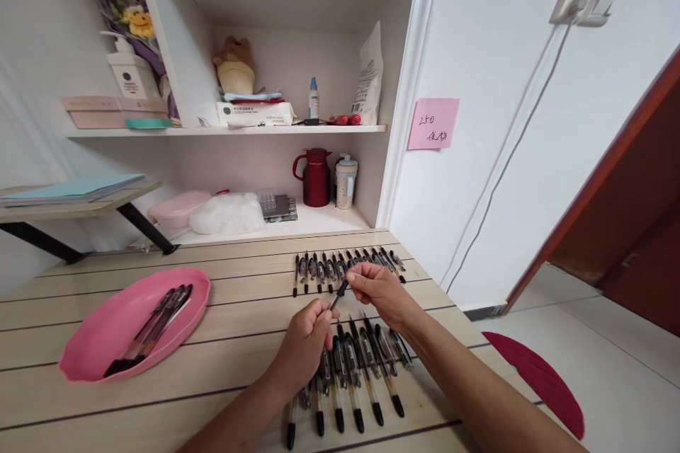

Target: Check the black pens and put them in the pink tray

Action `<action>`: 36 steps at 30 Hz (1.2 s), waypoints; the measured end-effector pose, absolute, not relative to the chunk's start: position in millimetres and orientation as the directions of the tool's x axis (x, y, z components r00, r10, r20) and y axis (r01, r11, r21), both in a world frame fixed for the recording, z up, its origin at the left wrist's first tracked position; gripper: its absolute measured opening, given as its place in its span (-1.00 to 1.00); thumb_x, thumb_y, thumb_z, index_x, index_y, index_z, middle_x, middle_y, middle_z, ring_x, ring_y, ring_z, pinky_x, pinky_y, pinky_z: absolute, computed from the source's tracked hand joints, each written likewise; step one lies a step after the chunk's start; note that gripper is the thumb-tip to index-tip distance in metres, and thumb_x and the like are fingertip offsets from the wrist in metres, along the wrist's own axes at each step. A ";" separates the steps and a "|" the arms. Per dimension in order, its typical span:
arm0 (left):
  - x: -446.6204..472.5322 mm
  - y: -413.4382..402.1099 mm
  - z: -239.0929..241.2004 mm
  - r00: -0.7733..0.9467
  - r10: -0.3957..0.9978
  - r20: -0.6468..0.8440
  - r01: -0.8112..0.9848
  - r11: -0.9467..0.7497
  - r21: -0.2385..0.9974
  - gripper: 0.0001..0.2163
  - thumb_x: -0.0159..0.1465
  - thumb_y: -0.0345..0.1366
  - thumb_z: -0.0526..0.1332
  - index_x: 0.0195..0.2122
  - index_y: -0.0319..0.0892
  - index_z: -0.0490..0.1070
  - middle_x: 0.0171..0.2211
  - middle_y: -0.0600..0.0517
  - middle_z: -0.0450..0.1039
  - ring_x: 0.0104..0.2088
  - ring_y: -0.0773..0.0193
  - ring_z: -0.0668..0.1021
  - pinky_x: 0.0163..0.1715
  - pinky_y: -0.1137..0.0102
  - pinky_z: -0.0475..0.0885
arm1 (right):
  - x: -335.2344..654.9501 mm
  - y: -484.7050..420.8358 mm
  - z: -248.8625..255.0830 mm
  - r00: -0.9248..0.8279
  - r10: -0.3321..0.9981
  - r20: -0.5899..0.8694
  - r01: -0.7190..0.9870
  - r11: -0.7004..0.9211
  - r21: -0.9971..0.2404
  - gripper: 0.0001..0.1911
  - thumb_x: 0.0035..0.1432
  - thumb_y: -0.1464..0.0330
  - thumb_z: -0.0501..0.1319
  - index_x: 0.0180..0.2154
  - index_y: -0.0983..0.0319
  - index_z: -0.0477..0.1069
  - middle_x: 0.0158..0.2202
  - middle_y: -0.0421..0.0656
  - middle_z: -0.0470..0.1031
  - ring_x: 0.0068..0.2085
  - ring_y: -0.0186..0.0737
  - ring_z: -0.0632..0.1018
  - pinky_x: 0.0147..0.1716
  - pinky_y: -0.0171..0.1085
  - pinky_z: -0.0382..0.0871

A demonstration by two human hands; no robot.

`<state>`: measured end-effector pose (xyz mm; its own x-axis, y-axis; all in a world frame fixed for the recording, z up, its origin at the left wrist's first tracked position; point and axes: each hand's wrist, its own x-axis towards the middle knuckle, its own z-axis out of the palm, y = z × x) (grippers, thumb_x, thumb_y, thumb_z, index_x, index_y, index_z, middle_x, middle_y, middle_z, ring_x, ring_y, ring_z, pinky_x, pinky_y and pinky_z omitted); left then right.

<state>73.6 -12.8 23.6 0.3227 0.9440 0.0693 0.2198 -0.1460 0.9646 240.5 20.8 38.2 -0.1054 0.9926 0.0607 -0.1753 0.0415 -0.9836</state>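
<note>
Both my hands hold one black pen (341, 292) above the wooden table (223, 340). My left hand (305, 343) is closed on its lower end. My right hand (378, 288) pinches its upper end between thumb and fingers. Under my hands lies a near row of pens (353, 375) with black tips toward me. A far row of pens (345, 267) lies side by side beyond my right hand. At the left a pink oval tray (106, 329) holds several black pens (154, 325).
Behind the table a white shelf carries a red jug (315, 177), a lidded cup (346, 182), a pink box (178, 209) and a plastic bag (227, 213). A pink note (433, 123) is stuck on the wall. A red stool seat (536, 375) stands at the right.
</note>
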 end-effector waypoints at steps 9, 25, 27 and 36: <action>73.5 -13.2 23.3 0.318 0.944 0.090 0.219 -0.166 0.962 -0.79 0.16 -0.19 -0.01 -0.40 -0.19 0.31 -0.72 0.16 0.24 -0.64 0.38 0.28 -0.49 0.49 0.22 | 239.9 19.2 38.4 -0.136 0.989 0.058 -0.244 0.023 -0.970 -0.75 -0.18 0.26 0.30 -0.46 0.27 0.35 -0.66 -0.32 0.25 -0.64 -0.50 0.23 -0.65 -0.42 -0.02; 66.2 -3.8 19.3 0.331 0.918 0.219 0.246 -0.308 0.919 -0.79 0.17 -0.20 -0.01 -0.42 -0.17 0.33 -0.70 0.14 0.25 -0.53 0.31 0.37 -0.28 0.42 0.25 | 232.8 19.4 29.1 -0.179 0.983 0.047 -0.328 -0.015 -0.945 -0.69 -0.22 0.26 0.32 -0.36 0.24 0.39 -0.61 -0.31 0.26 -0.61 -0.49 0.24 -0.66 -0.42 -0.02; 64.7 -2.4 18.8 0.329 0.917 0.226 0.269 -0.320 0.908 -0.79 0.16 -0.20 -0.01 -0.40 -0.17 0.34 -0.69 0.15 0.26 -0.55 0.32 0.35 -0.33 0.43 0.25 | 231.6 20.2 26.7 -0.118 0.991 0.056 -0.326 0.015 -0.945 -0.75 -0.23 0.27 0.32 -0.47 0.26 0.38 -0.65 -0.32 0.23 -0.64 -0.50 0.20 -0.67 -0.42 -0.05; 64.1 2.1 11.9 0.280 0.947 0.159 0.218 -0.224 0.950 -0.83 0.08 -0.21 0.10 -0.42 -0.21 0.33 -0.63 0.15 0.24 -0.59 0.39 0.29 -0.53 0.51 0.19 | 228.2 20.7 23.8 -0.085 0.994 0.069 -0.317 0.038 -0.947 -0.73 -0.23 0.25 0.32 -0.45 0.26 0.39 -0.64 -0.30 0.27 -0.63 -0.48 0.21 -0.67 -0.41 -0.02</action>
